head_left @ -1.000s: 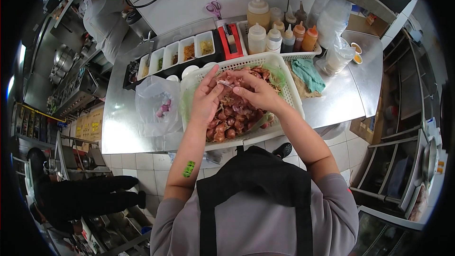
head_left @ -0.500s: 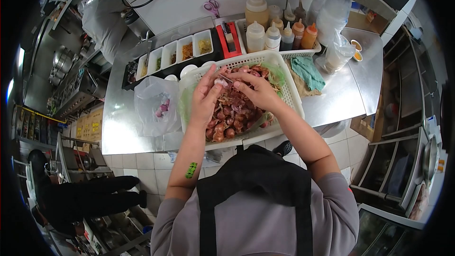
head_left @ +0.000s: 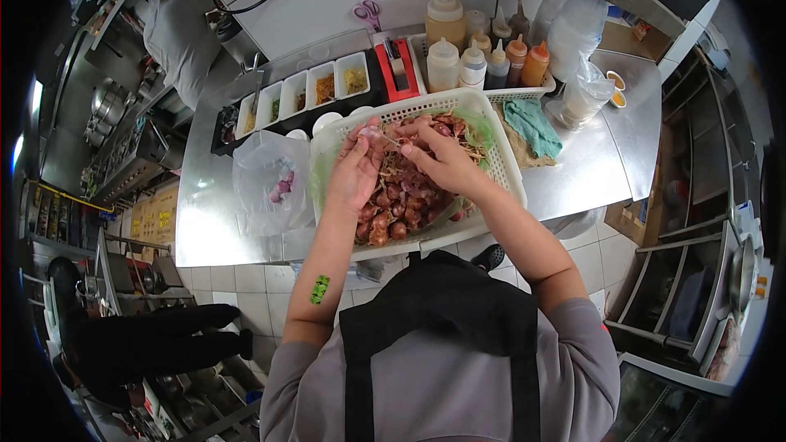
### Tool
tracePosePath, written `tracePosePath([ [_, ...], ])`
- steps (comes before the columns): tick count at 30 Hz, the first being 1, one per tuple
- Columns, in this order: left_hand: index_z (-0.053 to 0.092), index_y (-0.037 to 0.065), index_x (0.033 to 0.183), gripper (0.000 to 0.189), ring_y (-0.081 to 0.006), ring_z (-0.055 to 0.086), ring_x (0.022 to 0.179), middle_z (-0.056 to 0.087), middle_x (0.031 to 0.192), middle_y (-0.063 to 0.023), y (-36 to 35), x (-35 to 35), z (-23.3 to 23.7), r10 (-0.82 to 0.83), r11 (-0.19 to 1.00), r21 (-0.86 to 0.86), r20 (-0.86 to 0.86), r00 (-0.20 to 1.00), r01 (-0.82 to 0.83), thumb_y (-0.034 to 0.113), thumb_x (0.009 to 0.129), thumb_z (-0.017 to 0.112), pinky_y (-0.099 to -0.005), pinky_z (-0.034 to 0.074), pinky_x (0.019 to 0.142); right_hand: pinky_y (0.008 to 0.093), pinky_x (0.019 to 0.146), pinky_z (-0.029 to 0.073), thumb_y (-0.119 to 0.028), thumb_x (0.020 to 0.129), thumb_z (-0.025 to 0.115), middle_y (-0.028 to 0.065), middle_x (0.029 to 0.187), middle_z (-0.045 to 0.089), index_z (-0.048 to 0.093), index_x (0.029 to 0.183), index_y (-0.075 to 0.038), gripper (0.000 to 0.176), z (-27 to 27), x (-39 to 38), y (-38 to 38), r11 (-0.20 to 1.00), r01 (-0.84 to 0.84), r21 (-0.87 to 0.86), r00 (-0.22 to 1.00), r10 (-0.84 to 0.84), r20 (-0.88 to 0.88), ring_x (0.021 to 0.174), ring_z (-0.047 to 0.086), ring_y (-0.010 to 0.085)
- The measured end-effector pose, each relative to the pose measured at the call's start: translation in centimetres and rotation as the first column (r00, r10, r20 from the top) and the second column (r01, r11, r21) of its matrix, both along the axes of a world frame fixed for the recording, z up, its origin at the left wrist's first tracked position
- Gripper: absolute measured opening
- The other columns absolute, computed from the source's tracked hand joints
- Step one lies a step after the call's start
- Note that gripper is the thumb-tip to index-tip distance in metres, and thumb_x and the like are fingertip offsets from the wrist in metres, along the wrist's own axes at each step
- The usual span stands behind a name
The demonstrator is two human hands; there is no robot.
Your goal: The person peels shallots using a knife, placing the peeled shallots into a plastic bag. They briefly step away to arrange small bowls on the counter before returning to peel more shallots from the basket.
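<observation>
Over a white plastic basket (head_left: 509,164) heaped with red shallots (head_left: 405,205), my left hand (head_left: 357,170) pinches a small pale shallot (head_left: 373,124) at its fingertips. A thin metal blade, seemingly a small knife (head_left: 390,141), points from my right hand (head_left: 442,162) toward that shallot. The fingers of the right hand are curled round it, and its handle is hidden. Loose skins lie among the shallots, and green netting (head_left: 477,127) lines the basket's far right corner. Left of the basket, a clear plastic bag (head_left: 258,196) holds several peeled shallots (head_left: 282,186).
Behind the basket stand a black rack of white trays (head_left: 295,94), a red holder (head_left: 399,74) and several sauce bottles (head_left: 443,65). A green cloth (head_left: 532,127) lies on the steel table (head_left: 589,172) at right. Other people (head_left: 176,37) are at left.
My left hand has turned its palm up more, with the shallot moved toward the fingertips. My right hand has shifted slightly, and the blade now shows more clearly.
</observation>
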State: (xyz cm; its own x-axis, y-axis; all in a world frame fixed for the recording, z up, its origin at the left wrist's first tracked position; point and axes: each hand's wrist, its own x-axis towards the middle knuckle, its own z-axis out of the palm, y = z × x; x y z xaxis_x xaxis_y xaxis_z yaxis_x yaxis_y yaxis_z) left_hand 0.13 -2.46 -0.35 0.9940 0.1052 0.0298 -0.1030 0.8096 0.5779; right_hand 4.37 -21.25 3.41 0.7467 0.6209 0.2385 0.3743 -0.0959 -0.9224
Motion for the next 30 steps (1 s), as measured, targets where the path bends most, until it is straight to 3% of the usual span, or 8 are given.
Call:
tracePosePath([
  [1,0.053,0.005,0.109,0.022,-0.0169,0.057,0.100,0.053,0.120,-0.0113,0.2,0.1,-0.1,-0.004,1.000,-0.021,-0.022,1.000,0.003,0.004,0.087,0.053,-0.0277,0.047,0.091,0.0286,0.086,0.041,-0.017,0.091,0.049,0.0089,0.109,0.055,0.044,0.125,-0.005,0.036,-0.2,-0.1,0.1,0.998,-0.051,0.047,0.995,0.047,0.089,0.097,0.054,0.0165],
  [2,0.054,0.005,0.107,0.021,-0.0157,0.058,0.098,0.054,0.118,-0.0104,0.3,0.2,-0.2,-0.008,0.999,-0.042,-0.044,0.999,0.007,0.003,0.086,0.054,-0.0261,0.048,0.090,0.0286,0.086,0.041,-0.017,0.091,0.049,0.0089,0.109,0.055,0.044,0.125,-0.005,0.036,-0.1,-0.3,0.2,0.998,-0.050,0.048,0.995,0.045,0.091,0.097,0.054,0.0165],
  [5,0.054,0.006,0.103,0.019,-0.0145,0.058,0.097,0.057,0.111,-0.0074,-0.4,-0.1,0.2,0.013,0.999,-0.033,-0.020,1.000,-0.014,0.002,0.085,0.056,-0.0238,0.048,0.089,0.0324,0.097,0.035,-0.014,0.091,0.049,0.0115,0.127,0.049,0.041,0.130,-0.006,0.041,0.4,-0.7,0.4,0.990,-0.112,0.088,0.987,0.101,0.124,0.116,0.048,0.0227],
  [8,0.054,0.007,0.099,0.017,-0.0146,0.058,0.098,0.059,0.107,-0.0064,-0.8,-0.3,0.0,0.065,0.998,0.014,-0.006,0.998,-0.065,0.003,0.083,0.060,-0.0238,0.048,0.089,0.0324,0.098,0.034,-0.014,0.090,0.049,0.0102,0.129,0.049,0.042,0.130,-0.007,0.041,0.7,-0.6,0.4,0.984,-0.146,0.105,0.982,0.132,0.134,0.118,0.047,0.0228],
  [12,0.053,0.008,0.095,0.017,-0.0140,0.058,0.097,0.060,0.103,-0.0049,-1.5,-0.6,0.6,0.096,0.995,0.011,0.011,0.995,-0.097,0.005,0.082,0.062,-0.0239,0.048,0.089,0.0319,0.097,0.035,-0.013,0.090,0.049,0.0096,0.128,0.050,0.043,0.129,-0.007,0.040,0.6,-0.7,0.5,0.988,-0.129,0.087,0.984,0.117,0.135,0.116,0.048,0.0222],
  [17,0.052,0.008,0.090,0.014,-0.0140,0.059,0.093,0.060,0.096,-0.0042,-2.0,-0.5,0.6,0.123,0.990,0.070,0.044,0.991,-0.126,0.004,0.081,0.063,-0.0241,0.050,0.084,0.0334,0.089,0.042,-0.013,0.088,0.051,0.0109,0.116,0.057,0.051,0.122,-0.011,0.035,0.2,-0.8,1.0,0.986,-0.077,0.149,0.983,0.051,0.175,0.106,0.056,0.0270],
  [23,0.053,0.008,0.092,0.012,-0.0157,0.060,0.093,0.061,0.098,-0.0060,-1.9,-0.6,0.2,0.062,0.989,0.133,0.079,0.995,-0.072,0.002,0.083,0.059,-0.0268,0.052,0.084,0.0342,0.084,0.045,-0.014,0.087,0.054,0.0120,0.107,0.061,0.056,0.118,-0.011,0.031,-0.9,-0.3,1.1,0.995,0.035,0.089,0.974,-0.054,0.222,0.099,0.058,0.0283],
  [30,0.053,0.007,0.093,0.012,-0.0167,0.061,0.092,0.062,0.095,-0.0070,-2.2,-0.7,1.4,0.043,0.987,0.154,0.057,0.997,-0.052,0.002,0.083,0.059,-0.0270,0.051,0.086,0.0316,0.086,0.043,-0.014,0.088,0.054,0.0126,0.106,0.062,0.056,0.115,-0.008,0.028,-0.3,0.5,0.5,0.979,0.066,0.192,0.987,-0.093,0.132,0.100,0.058,0.0244],
])
